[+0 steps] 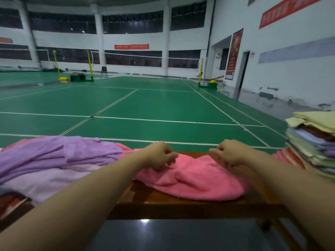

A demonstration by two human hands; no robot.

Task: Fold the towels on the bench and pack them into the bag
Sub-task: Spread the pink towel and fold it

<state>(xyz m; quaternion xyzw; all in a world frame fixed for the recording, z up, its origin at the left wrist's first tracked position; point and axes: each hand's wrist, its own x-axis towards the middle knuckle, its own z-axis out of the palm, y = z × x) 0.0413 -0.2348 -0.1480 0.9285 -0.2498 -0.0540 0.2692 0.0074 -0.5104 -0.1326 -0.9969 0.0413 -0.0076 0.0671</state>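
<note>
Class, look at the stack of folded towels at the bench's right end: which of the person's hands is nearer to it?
Right. The right hand is over the pink towel, toward the folded stack; the left hand is at the towel's other side, farther away.

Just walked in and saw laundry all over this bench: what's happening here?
A person is working on a pink towel on the bench. Both the left hand and right hand are curled over its far edge. Unfolded purple towels lie to the left; a folded stack sits at right. No bag is in view.
</note>
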